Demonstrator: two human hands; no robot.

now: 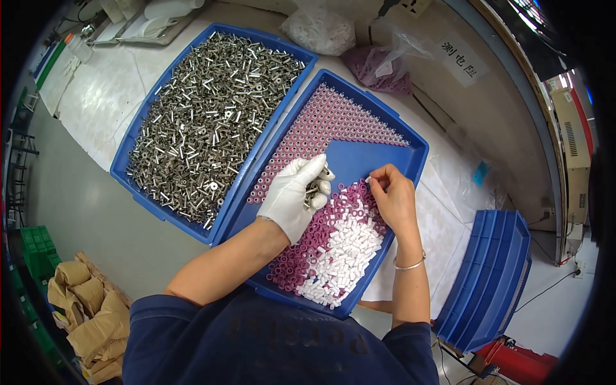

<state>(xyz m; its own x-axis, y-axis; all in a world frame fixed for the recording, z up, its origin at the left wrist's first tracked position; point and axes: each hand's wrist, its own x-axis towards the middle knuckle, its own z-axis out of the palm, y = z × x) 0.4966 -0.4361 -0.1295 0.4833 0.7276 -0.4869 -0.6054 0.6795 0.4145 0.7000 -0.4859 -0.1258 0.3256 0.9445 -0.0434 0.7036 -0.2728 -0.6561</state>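
Observation:
My left hand (pixel 296 192), in a white glove, is curled around a few small metal pins (pixel 312 190) over the middle of a blue tray (pixel 417 157). Bare, my right hand (pixel 394 197) pinches at the upper edge of the loose pieces; a small white piece seems to be between thumb and fingertip. Below both hands lie a heap of purple rings (pixel 294 264) and a pile of short white sleeves (pixel 343 256). Rows of upright assembled pieces with purple rings (pixel 321 115) line the tray's far and left parts.
A second blue tray (pixel 163 215), full of loose metal pins (pixel 212 115), adjoins on the left. Bags of white pieces (pixel 319 31) and purple pieces (pixel 378 69) rest against the wall. Blue trays (pixel 484 279) stack at right; brown sacks (pixel 90 308) lie at lower left.

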